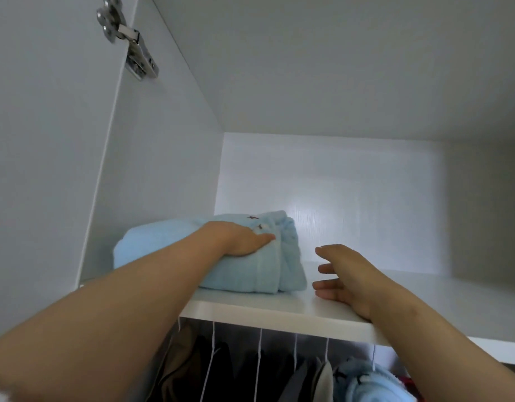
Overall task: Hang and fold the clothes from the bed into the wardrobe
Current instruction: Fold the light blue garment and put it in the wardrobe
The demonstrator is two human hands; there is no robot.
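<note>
1. Folded light-blue fleece garment (244, 271) lies on the wardrobe's top shelf (279, 311), left end, near the side wall.
2. Left hand (241, 236) presses flat on it, thumb straight.
3. Right hand (346, 274) is just beside it, fingers loosely spread, holding nothing.
4. Hanging clothes (244, 369) are under the shelf.

A light blue, fleecy garment (250, 275) lies folded into a thick, soft bundle on the white shelf (279, 314) of the wardrobe (163, 169). It sits at the shelf's left end, close to the front edge, with its layered folds facing right and small dark marks on its top. The left hand (238, 239) rests on top of it, thumb lying along the fabric. Under the shelf, dark clothes (244, 369) hang in a row on thin white hangers, and farther right under the shelf hangs another light blue fleecy piece (366, 384).
</note>
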